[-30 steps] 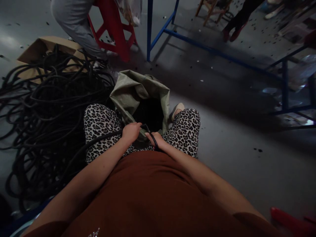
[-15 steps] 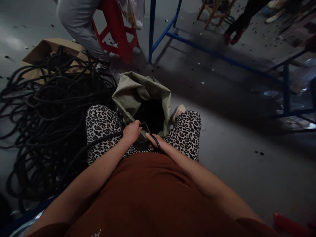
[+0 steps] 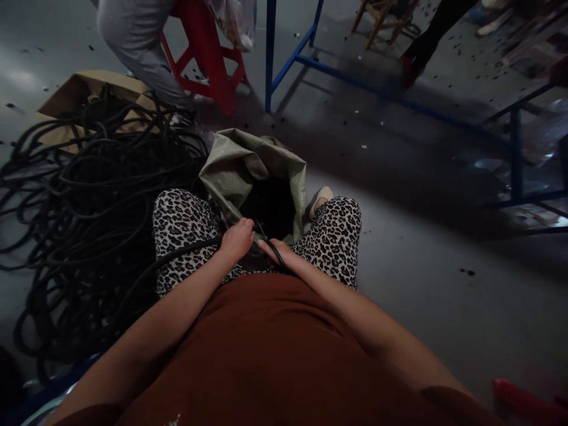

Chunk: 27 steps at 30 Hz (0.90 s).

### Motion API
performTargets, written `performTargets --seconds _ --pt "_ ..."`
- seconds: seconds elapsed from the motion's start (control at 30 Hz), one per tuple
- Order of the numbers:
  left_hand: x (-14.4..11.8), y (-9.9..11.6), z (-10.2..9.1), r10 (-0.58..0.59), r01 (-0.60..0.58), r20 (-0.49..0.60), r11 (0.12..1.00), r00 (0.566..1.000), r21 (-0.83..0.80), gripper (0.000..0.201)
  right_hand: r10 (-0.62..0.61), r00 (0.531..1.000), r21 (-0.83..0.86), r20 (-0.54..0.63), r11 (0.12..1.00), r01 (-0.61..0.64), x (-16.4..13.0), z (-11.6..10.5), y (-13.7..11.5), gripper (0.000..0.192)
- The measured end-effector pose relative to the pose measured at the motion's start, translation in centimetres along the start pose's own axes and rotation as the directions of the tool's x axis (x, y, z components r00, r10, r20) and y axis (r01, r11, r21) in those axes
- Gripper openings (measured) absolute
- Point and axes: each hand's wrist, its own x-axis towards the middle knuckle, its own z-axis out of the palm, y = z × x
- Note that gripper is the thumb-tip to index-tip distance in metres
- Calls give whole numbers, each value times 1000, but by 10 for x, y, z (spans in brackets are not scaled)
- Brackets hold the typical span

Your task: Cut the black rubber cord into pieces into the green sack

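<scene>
Closed round a black rubber-like cord (image 3: 189, 247) is my left hand (image 3: 238, 239), just over the near rim of a grey-green woven sack (image 3: 231, 171). The cord runs from the left across my thigh into that hand. My right hand (image 3: 284, 249) grips a pair of scissors by its dark handle loop (image 3: 276, 253). Their thin blades point up and left, close to my left fingertips, and are partly hard to make out. Between my knees, the sack stands open, its inside dark and its contents unclear.
A big tangle of black cord (image 3: 93, 236) lies on the left, spilling from a cardboard box (image 3: 60, 106). Ahead are a person's grey-trousered leg (image 3: 133, 47), a red stool (image 3: 204, 53) and a blue metal frame (image 3: 337, 72). Small black bits dot the floor.
The short dark cord end beyond my left fingers no longer shows, and the scissors' blades look closer together. Both hands have stayed nearly in place. A person's foot at the back has shifted slightly.
</scene>
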Motion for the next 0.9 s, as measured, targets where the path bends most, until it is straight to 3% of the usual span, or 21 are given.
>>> performTargets --seconds 0.13,0.3,0.5,0.7,0.9 --pt "0 0 0 13 -13 6 1000 1000 0 23 10 1000 7 7 1000 -10 3 2 1 52" --pt "0 2 -3 21 -21 27 1000 999 10 23 40 997 149 62 988 -49 3 8 2 57" --pt "-13 7 -26 46 -48 23 993 999 104 25 68 996 244 52 967 -79 -6 0 -10 50" --pt "-31 -5 -50 -63 59 22 986 998 155 36 30 999 302 -28 953 -20 -12 -7 -14 43" --pt "-29 -12 -43 -21 24 -27 989 999 145 33 -6 996 203 -90 979 24 -2 -5 -2 46"
